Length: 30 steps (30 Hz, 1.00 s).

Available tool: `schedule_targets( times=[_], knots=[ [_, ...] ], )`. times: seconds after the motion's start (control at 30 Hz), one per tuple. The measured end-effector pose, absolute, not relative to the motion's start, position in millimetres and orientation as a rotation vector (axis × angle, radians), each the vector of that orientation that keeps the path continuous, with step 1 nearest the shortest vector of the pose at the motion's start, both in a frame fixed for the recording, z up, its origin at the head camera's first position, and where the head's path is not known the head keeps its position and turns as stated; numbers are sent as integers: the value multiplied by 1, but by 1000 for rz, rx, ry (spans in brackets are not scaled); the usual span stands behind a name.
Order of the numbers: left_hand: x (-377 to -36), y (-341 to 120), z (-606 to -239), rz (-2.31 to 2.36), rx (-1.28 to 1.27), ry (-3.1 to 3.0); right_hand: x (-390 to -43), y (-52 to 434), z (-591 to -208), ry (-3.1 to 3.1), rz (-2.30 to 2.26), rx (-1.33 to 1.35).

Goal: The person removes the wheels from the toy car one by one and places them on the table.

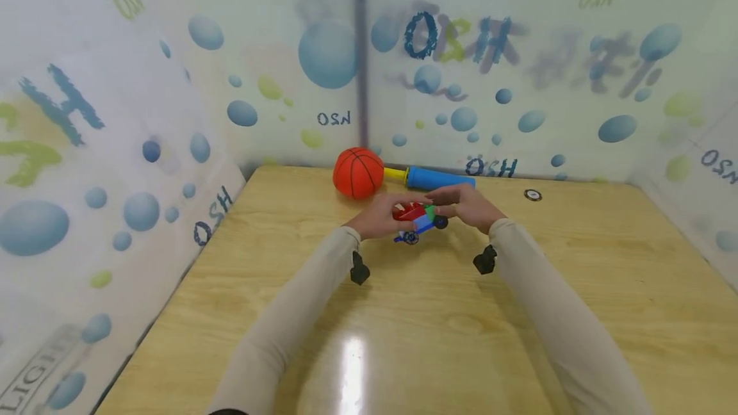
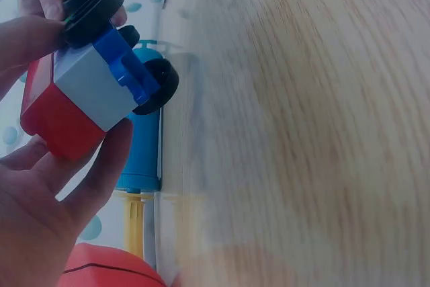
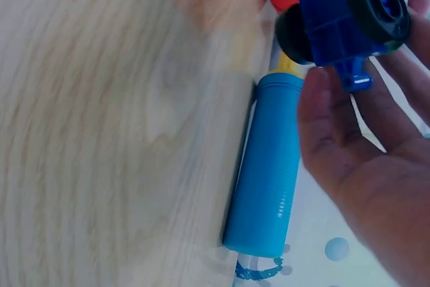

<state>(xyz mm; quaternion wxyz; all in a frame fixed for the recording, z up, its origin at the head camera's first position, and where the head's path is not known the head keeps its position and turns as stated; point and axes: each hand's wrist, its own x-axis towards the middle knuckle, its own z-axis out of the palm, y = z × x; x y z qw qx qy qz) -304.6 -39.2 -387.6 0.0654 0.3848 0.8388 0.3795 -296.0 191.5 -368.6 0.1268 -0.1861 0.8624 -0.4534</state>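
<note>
A toy truck [image 1: 424, 223] of red, pale and green parts on a blue chassis with black wheels is held between both hands, tilted, just above the wooden table. My left hand [image 1: 377, 218] grips its red end, thumb and fingers on opposite sides. At the green end, my right hand [image 1: 468, 205] holds the toy with bent fingers. Seen in the left wrist view, a red block [image 2: 64, 122] and a pale block sit over the blue chassis [image 2: 127, 65]. The right wrist view shows the dark blue underside [image 3: 329, 28], with the fingers behind it.
Behind the hands, an orange-red toy basketball [image 1: 357, 173] rests near the table's back edge. Beside it lies a blue hand pump [image 1: 439, 178] with a yellow end. A small black-rimmed disc [image 1: 533, 195] lies to the right. Patterned sheets wall the table's back and sides.
</note>
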Motion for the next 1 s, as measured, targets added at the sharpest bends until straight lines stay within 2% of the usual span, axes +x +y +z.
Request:
schedule_targets(
  times=[0.53, 0.8, 1.0],
  knots=[
    [-294, -40, -388, 1217, 997, 2322, -295, 191, -367, 2388, -1434, -532],
    [-285, -44, -386, 1452, 916, 2282, -282, 195, -373, 2575, -1636, -486],
    [-271, -52, -373, 1588, 845, 2233, -270, 182, -377, 2553, -1821, -497]
  ],
)
